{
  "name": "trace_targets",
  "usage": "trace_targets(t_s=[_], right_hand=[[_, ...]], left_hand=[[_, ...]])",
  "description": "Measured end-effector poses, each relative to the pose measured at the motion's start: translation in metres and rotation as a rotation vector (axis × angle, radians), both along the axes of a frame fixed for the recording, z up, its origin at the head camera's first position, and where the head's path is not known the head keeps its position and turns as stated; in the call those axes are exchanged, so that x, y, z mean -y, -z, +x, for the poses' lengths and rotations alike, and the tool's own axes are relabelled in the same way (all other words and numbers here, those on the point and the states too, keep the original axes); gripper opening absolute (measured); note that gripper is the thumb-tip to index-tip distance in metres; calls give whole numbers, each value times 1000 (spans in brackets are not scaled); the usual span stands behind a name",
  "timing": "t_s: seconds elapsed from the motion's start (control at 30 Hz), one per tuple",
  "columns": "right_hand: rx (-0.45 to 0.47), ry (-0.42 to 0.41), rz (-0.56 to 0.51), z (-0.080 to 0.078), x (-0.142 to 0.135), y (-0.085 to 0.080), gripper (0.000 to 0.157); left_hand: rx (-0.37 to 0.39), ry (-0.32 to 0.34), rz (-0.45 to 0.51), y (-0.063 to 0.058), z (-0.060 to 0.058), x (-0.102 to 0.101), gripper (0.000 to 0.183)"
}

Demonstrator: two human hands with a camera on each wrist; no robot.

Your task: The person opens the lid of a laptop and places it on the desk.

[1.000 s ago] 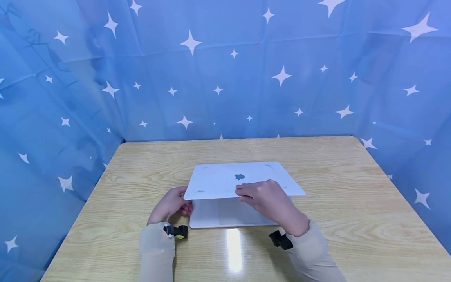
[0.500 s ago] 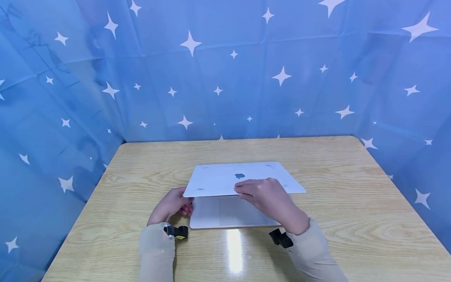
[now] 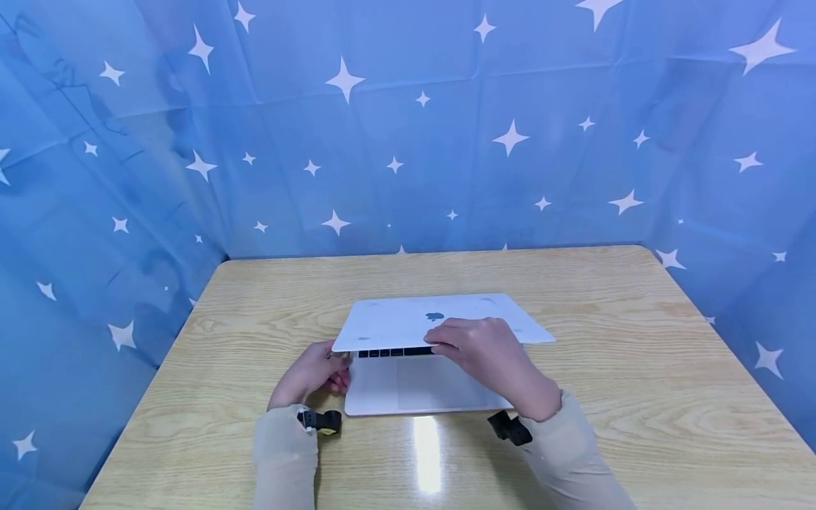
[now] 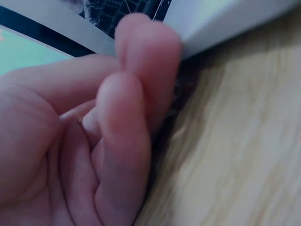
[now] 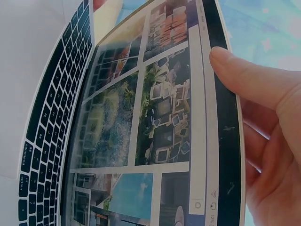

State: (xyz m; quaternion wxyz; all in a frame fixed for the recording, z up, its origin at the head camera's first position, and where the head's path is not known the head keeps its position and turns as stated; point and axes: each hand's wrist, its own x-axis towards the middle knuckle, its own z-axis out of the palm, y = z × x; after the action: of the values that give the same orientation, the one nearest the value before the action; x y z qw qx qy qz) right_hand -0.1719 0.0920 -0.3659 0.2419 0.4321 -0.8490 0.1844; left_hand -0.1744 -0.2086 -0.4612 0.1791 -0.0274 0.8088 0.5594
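A silver laptop (image 3: 433, 386) rests on the table with its lid (image 3: 382, 319) tilted partway up. A dark apple logo marks the lid's outside. My right hand (image 3: 484, 354) pinches the middle of the lid's front edge; its thumb (image 5: 254, 77) lies on the black screen border. Photos show on the lit screen (image 5: 155, 99), and black keys (image 5: 51, 127) lie below it. At the base's left side my left hand (image 3: 312, 372) holds the edge, its fingers (image 4: 124, 127) curled. The lid hides the rear of the keyboard in the head view.
The wooden table (image 3: 268, 297) surrounds the laptop on every side, with a bright light reflection in front. A blue curtain (image 3: 408, 127) with white stars hangs behind the table and along both sides.
My right hand has raised the lid's front edge slightly. A row of black keys now shows beneath it in the head view. My left hand stays at the base's left side.
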Motion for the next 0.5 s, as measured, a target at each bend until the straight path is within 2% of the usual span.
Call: trace_targets(t_s=[0.17,0.37,0.5], right_hand=[[-57,39,-54,-3,2,-1,12],[-130,62,-105,-9,2,0,11],[-152,74,-137,-11,3,0,13]], left_hand=[[29,9,-28,-1,-1,0,27],[41,23,9,-1,-1,-1,48],[51,20,6,-1,-1,-2,51]])
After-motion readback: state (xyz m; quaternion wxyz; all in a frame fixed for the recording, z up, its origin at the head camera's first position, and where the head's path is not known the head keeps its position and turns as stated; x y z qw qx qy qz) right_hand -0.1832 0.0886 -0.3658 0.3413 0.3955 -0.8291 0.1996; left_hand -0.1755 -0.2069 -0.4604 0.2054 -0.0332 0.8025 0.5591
